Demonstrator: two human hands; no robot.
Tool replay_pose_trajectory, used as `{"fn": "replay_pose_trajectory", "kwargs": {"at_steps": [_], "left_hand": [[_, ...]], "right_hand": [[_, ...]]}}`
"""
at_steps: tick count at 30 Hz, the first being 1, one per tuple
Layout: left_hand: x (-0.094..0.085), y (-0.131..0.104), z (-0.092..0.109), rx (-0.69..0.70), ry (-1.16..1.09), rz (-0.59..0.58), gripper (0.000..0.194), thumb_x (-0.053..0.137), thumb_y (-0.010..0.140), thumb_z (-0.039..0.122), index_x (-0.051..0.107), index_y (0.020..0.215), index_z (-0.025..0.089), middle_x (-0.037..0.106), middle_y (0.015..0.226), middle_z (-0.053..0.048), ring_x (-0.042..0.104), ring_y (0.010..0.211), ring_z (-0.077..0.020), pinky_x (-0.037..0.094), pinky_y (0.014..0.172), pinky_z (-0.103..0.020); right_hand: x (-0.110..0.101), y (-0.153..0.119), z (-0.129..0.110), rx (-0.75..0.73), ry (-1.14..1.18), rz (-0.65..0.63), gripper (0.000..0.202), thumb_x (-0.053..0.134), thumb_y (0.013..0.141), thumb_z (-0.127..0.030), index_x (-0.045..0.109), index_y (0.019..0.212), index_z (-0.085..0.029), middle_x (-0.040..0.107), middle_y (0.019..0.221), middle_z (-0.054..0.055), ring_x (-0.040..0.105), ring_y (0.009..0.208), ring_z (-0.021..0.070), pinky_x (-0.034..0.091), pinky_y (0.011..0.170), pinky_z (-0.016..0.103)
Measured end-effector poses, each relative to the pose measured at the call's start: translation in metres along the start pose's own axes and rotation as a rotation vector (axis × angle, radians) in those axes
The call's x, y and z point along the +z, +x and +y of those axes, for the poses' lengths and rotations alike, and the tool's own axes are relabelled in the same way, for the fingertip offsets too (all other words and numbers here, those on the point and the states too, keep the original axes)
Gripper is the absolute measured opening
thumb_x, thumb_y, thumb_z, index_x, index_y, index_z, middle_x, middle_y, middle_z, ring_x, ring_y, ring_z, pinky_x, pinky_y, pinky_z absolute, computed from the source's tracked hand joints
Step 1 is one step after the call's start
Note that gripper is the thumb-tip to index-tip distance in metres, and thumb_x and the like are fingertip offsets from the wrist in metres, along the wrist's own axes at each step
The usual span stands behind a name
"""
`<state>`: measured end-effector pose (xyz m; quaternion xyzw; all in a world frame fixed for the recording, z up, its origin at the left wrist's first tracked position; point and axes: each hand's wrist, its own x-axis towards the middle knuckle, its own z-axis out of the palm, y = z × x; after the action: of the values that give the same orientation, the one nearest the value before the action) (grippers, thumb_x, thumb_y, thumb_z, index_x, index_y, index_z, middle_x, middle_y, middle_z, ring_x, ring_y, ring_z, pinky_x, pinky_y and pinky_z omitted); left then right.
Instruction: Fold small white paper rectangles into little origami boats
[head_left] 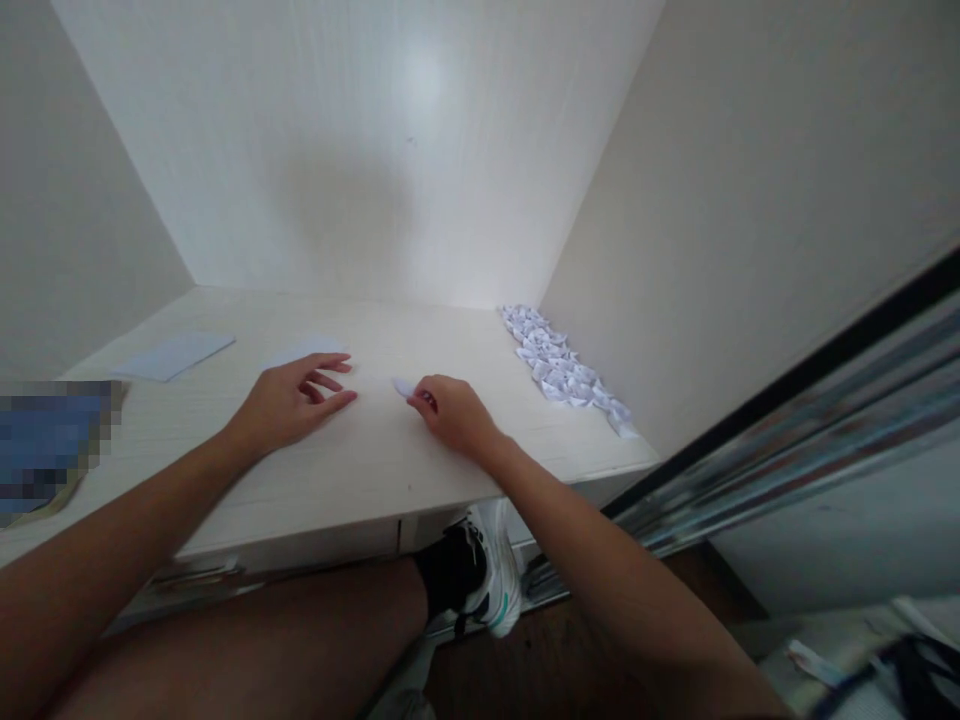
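Between thumb and fingers, my right hand [452, 412] pinches a small piece of white paper [403, 386] just above the shelf; most of the piece is hidden by the fingers. My left hand [296, 400] hovers to its left with fingers apart and nothing in them. Partly behind that hand lies a white sheet of paper [304, 352]. Another stack or sheet of white paper [176, 355] rests flat farther left. Along the right wall stretches a pile of small folded white paper pieces [562, 368].
The pale wooden shelf [360, 480] has panels at its back and both sides. A blurred blue item [49, 445] sits at the left edge. My leg and a white shoe [495, 570] are below the front edge. A dark-edged sliding door track [750, 420] runs at the right.
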<state>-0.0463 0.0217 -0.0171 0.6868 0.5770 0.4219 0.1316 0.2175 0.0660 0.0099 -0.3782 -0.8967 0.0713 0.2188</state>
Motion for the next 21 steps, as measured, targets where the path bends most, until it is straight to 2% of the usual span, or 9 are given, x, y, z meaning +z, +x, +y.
{"fn": "replay_pose_trajectory", "kwargs": {"at_steps": [5, 8, 10, 13, 18, 21], "left_hand": [[0.004, -0.006, 0.009, 0.166, 0.209, -0.109, 0.037, 0.059, 0.092, 0.041, 0.068, 0.119, 0.017, 0.076, 0.102, -0.009, 0.069, 0.077, -0.0189, 0.057, 0.077, -0.035], [0.011, -0.011, 0.019, 0.215, 0.216, -0.148, 0.032, 0.055, 0.094, 0.037, 0.07, 0.115, 0.018, 0.075, 0.1, -0.008, 0.068, 0.081, -0.0193, 0.055, 0.083, -0.036], [0.016, -0.015, 0.028, 0.239, 0.22, -0.165, 0.03, 0.052, 0.095, 0.034, 0.071, 0.112, 0.018, 0.075, 0.098, -0.009, 0.068, 0.079, -0.0192, 0.054, 0.081, -0.036], [0.022, -0.027, 0.042, 0.291, 0.212, -0.201, 0.028, 0.05, 0.096, 0.031, 0.072, 0.106, 0.017, 0.075, 0.095, -0.008, 0.067, 0.076, -0.0183, 0.052, 0.076, -0.033], [0.024, -0.051, 0.064, 0.4, 0.163, -0.258, 0.026, 0.051, 0.099, 0.031, 0.074, 0.102, 0.02, 0.075, 0.092, -0.004, 0.066, 0.071, -0.0145, 0.049, 0.067, -0.026], [0.022, -0.062, 0.077, 0.486, 0.117, -0.22, 0.02, 0.054, 0.099, 0.026, 0.073, 0.101, 0.02, 0.074, 0.087, -0.003, 0.063, 0.065, -0.0125, 0.046, 0.061, -0.024]], "right_hand": [[-0.067, -0.121, 0.057, 0.326, -0.242, 0.185, 0.02, 0.052, 0.099, -0.021, 0.07, 0.094, -0.014, 0.072, 0.09, 0.013, 0.065, 0.083, 0.023, 0.046, 0.077, 0.032], [-0.094, -0.166, 0.091, 0.481, -0.367, 0.254, 0.024, 0.051, 0.095, -0.019, 0.072, 0.094, -0.009, 0.072, 0.09, 0.019, 0.066, 0.082, 0.028, 0.047, 0.077, 0.037], [-0.1, -0.178, 0.108, 0.539, -0.42, 0.264, 0.026, 0.049, 0.094, -0.018, 0.074, 0.092, -0.009, 0.073, 0.09, 0.02, 0.067, 0.082, 0.0287, 0.048, 0.078, 0.038], [-0.099, -0.176, 0.125, 0.588, -0.467, 0.268, 0.028, 0.049, 0.094, -0.019, 0.076, 0.091, -0.011, 0.074, 0.092, 0.019, 0.068, 0.086, 0.0277, 0.048, 0.08, 0.036], [-0.094, -0.164, 0.142, 0.632, -0.491, 0.28, 0.022, 0.056, 0.093, -0.022, 0.075, 0.098, -0.012, 0.075, 0.095, 0.014, 0.069, 0.083, 0.0233, 0.05, 0.08, 0.035], [-0.094, -0.165, 0.148, 0.649, -0.496, 0.32, 0.025, 0.056, 0.092, -0.023, 0.075, 0.103, -0.011, 0.076, 0.098, 0.017, 0.069, 0.085, 0.0257, 0.05, 0.079, 0.035]]}}
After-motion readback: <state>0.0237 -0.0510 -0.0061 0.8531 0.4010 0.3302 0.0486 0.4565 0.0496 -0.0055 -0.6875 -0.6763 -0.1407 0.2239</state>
